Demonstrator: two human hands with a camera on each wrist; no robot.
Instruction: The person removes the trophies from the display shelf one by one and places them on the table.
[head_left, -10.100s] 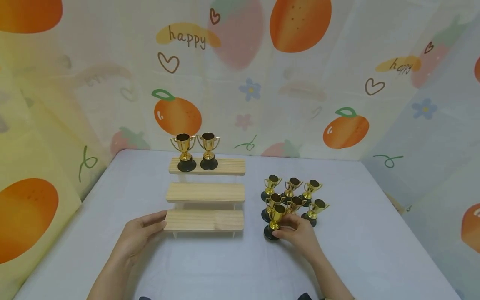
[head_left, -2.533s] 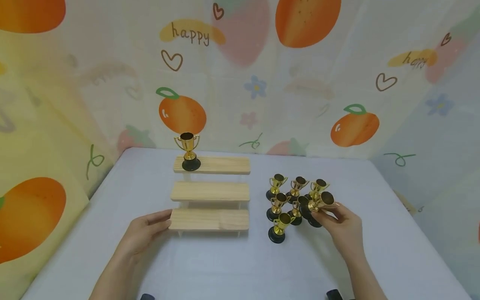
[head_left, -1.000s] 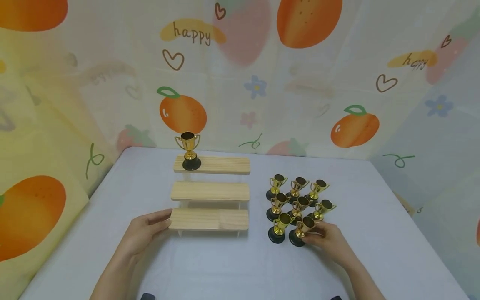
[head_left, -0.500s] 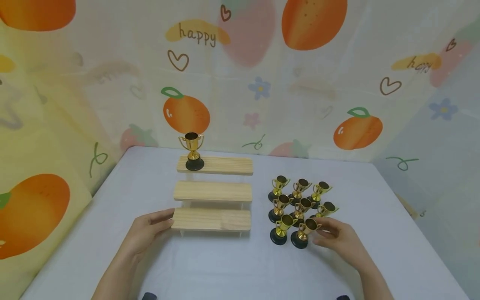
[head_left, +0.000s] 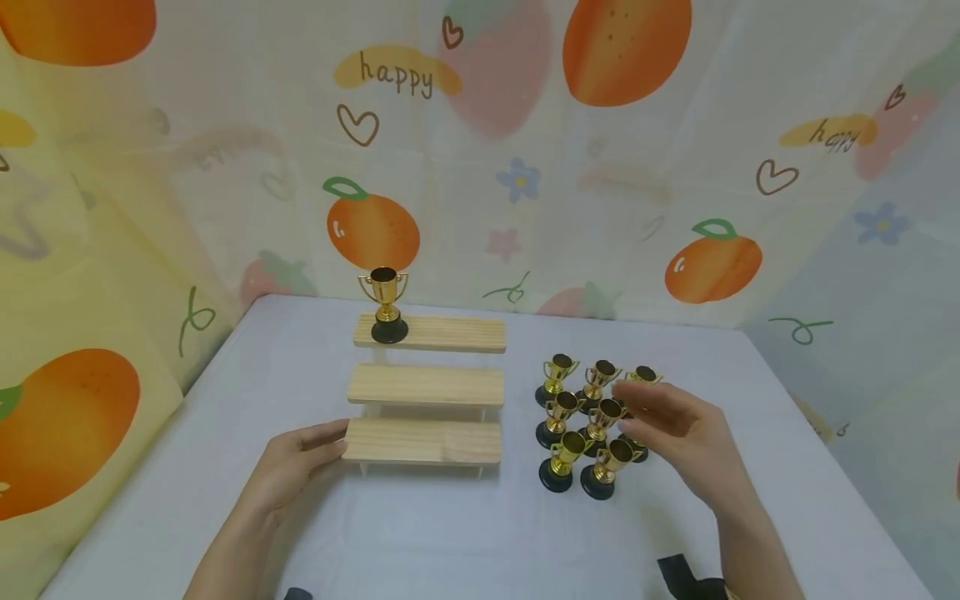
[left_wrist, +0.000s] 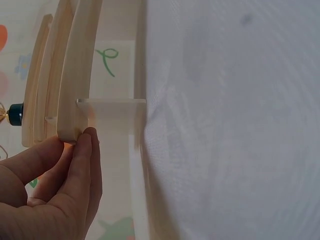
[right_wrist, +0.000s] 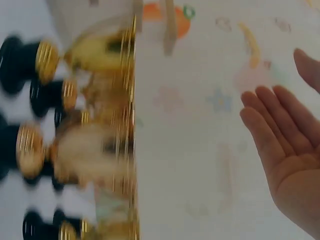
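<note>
My left hand (head_left: 288,471) pinches the left end of the lowest board (head_left: 423,442) of a three-tier wooden display stand; the left wrist view shows thumb and fingertips (left_wrist: 86,142) at that board end. One gold trophy cup (head_left: 385,292) with a black base stands at the left of the top board (head_left: 457,333). My right hand (head_left: 690,437) hovers over the right side of a cluster of several small trophies, fingers apart and holding nothing. It partly hides the trophies behind it. The nearest trophy (head_left: 617,454) stands at the cluster's front right. Blurred trophies (right_wrist: 95,155) fill the right wrist view's left side.
The middle board (head_left: 423,385) of the stand is bare. Under everything lies a white cloth (head_left: 420,533), and a fruit-printed curtain (head_left: 585,208) rises behind and at both sides. A black strap (head_left: 690,579) shows near my right wrist.
One of two trophies left the top board; my right hand set a trophy down at the cluster's front right, let go, then rose up and back. My left hand stayed at the stand.
</note>
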